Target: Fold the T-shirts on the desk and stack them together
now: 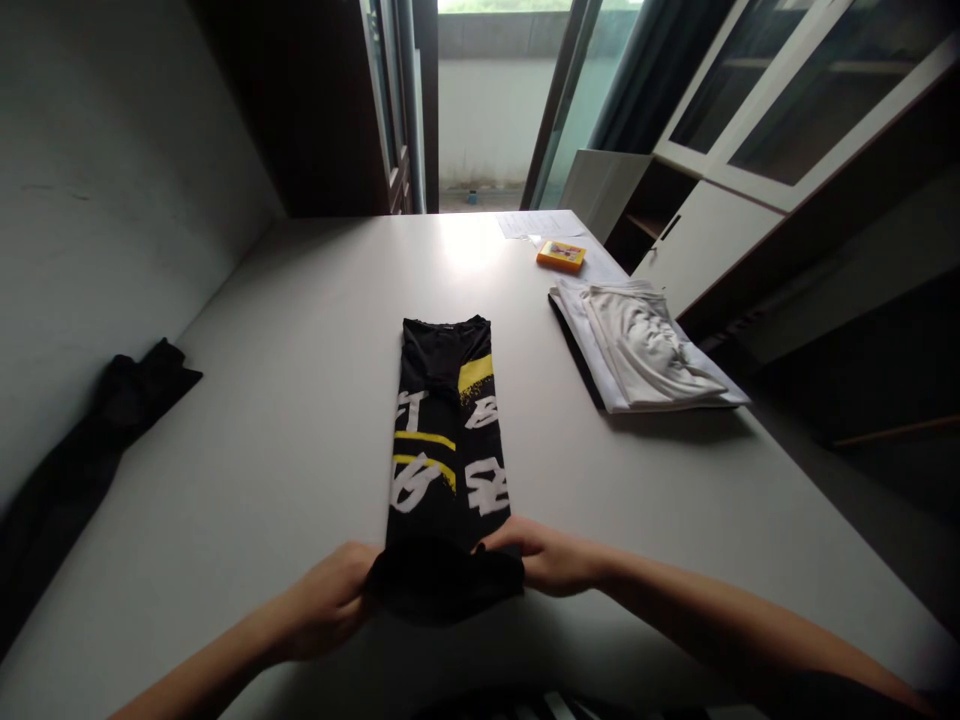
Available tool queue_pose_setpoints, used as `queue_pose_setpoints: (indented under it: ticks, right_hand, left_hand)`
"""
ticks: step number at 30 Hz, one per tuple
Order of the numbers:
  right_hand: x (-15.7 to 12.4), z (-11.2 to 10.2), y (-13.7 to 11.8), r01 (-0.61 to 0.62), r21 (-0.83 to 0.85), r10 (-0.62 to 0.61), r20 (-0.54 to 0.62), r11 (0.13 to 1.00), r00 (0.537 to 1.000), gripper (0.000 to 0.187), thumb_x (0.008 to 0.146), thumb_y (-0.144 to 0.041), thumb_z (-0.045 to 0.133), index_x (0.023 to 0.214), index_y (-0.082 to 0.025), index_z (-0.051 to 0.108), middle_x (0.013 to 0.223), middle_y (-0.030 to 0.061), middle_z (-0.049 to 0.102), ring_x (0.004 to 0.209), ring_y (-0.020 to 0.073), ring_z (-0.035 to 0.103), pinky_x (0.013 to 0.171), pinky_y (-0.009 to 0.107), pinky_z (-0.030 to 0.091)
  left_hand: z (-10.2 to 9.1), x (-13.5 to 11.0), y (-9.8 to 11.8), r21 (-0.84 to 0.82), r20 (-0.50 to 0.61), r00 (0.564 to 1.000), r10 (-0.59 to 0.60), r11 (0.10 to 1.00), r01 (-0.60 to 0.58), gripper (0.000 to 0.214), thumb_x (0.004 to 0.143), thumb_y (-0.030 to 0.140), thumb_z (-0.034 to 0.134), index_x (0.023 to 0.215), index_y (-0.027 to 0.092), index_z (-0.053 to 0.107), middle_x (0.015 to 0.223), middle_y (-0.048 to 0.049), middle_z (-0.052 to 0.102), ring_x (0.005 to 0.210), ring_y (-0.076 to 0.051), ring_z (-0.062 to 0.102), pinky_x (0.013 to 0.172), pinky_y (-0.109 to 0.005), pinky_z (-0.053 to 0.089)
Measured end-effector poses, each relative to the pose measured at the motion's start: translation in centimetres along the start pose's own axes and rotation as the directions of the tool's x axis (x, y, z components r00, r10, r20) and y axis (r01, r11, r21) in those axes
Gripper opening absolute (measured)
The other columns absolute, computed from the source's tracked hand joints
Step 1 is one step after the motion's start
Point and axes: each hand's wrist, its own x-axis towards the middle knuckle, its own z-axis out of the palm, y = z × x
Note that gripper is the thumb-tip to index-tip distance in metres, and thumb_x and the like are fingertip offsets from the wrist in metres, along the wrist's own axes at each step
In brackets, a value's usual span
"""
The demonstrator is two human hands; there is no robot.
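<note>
A black shirt (427, 420) with white lettering and yellow stripes lies folded into a long narrow strip on the white table (285, 430). Its near end is lifted off the tabletop and curls over at the table's near side. My left hand (334, 598) grips the left corner of that end, its fingertips partly hidden by the cloth. At the opposite corner, my right hand (551, 556) pinches the fabric, with the thumb on top and the other fingers hidden underneath. The far end of the strip rests flat.
To the right sits a stack of folded white and black clothes (645, 345). Behind it are an orange-yellow box (561, 256) and paper sheets (536, 225). Crumpled black cloth (112, 425) lies along the left wall. White cabinets (705, 235) stand beyond the table's right edge.
</note>
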Motion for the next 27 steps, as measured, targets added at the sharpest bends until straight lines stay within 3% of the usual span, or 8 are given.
queue_pose_setpoints:
  ticks: [3,5,8,13,19,21,23,27]
  right_hand:
    - [-0.8,0.3,0.6,-0.022,0.072,0.009,0.167,0.997,0.986,0.059,0.095,-0.065,0.058,0.064,-0.018,0.038,0.062,-0.0052,0.031,0.058,0.0069,0.027,0.052,0.023,0.025]
    - [-0.6,0.2,0.9,0.013,0.107,-0.026,0.125,0.994,0.992,0.062,0.094,-0.067,0.060,0.062,-0.019,0.035,0.061,-0.0056,0.029,0.058,0.0066,0.025,0.052,0.024,0.023]
    - [0.7,-0.8,0.6,0.076,0.182,-0.047,-0.157,0.980,0.986,0.058,0.089,-0.068,0.067,0.068,-0.017,0.047,0.062,-0.0054,0.035,0.058,0.0074,0.029,0.054,0.024,0.028]
    - [4.3,-4.7,-2.0,0.221,0.314,-0.002,-0.572,0.923,0.820,0.053,0.077,-0.065,0.079,0.091,-0.016,0.067,0.077,0.0024,0.060,0.072,0.0158,0.055,0.068,0.030,0.047]
    - [9.3,-11.3,-3.1,0.270,0.229,-0.020,-0.728,0.935,0.685,0.052,0.075,-0.065,0.076,0.088,-0.016,0.066,0.075,0.0029,0.064,0.066,0.0153,0.055,0.061,0.028,0.044]
    - [10.8,-13.6,-2.6,0.186,0.054,-0.076,-0.776,0.981,0.627,0.049,0.082,-0.065,0.068,0.086,-0.016,0.066,0.075,0.0028,0.065,0.068,0.0168,0.057,0.062,0.028,0.043]
    - [12.1,-15.4,-2.0,-0.041,-0.219,-0.157,-0.804,0.975,0.573,0.043,0.090,-0.058,0.060,0.085,-0.016,0.068,0.078,0.0035,0.068,0.074,0.0193,0.060,0.066,0.028,0.042]
    - [13.2,-17.1,-1.0,-0.549,-0.560,-0.278,-0.812,0.620,0.514,0.030,0.099,-0.046,0.054,0.095,-0.023,0.073,0.091,0.0059,0.075,0.085,0.0225,0.066,0.073,0.029,0.040]
  left_hand:
    - [0.0,-0.8,2.3,-0.206,0.141,0.990,-0.001,0.978,0.030,0.043,0.108,0.047,0.037,0.108,0.018,0.069,0.106,-0.0081,0.070,0.096,-0.023,0.062,0.092,-0.032,0.051]
    - [-0.3,-0.6,2.8,-0.302,0.109,0.994,0.005,0.953,0.028,0.044,0.107,0.051,0.041,0.114,0.017,0.069,0.113,-0.0091,0.069,0.103,-0.025,0.061,0.098,-0.036,0.050]
    - [-1.5,1.2,1.6,-0.417,-0.101,0.986,-0.134,0.905,0.080,0.050,0.102,0.060,0.051,0.108,0.015,0.071,0.105,-0.0091,0.071,0.095,-0.024,0.062,0.089,-0.036,0.052]
    - [-5.2,6.8,-1.3,-0.599,-0.429,0.832,-0.351,0.801,0.029,0.056,0.085,0.066,0.073,0.097,0.011,0.072,0.087,-0.0082,0.071,0.077,-0.021,0.064,0.071,-0.029,0.052]
    - [-10.6,13.8,-4.1,-0.227,-0.666,0.699,-0.260,0.963,0.143,0.064,0.090,0.072,0.053,0.098,0.011,0.070,0.086,-0.0095,0.072,0.076,-0.023,0.067,0.066,-0.029,0.052]
    - [-12.1,15.6,-5.7,-0.129,-0.699,0.669,-0.252,0.965,0.229,0.057,0.092,0.066,0.052,0.095,0.012,0.071,0.084,-0.0083,0.072,0.076,-0.023,0.068,0.066,-0.028,0.050]
    - [-13.2,17.0,-7.3,-0.053,-0.725,0.640,-0.254,0.947,0.316,0.045,0.092,0.057,0.057,0.092,0.015,0.073,0.082,-0.0072,0.073,0.078,-0.024,0.068,0.068,-0.028,0.047]
    - [-13.5,18.2,-9.3,0.096,-0.779,0.576,-0.248,0.861,0.499,0.027,0.092,0.044,0.061,0.093,0.021,0.075,0.087,-0.0084,0.075,0.086,-0.027,0.069,0.075,-0.031,0.045]
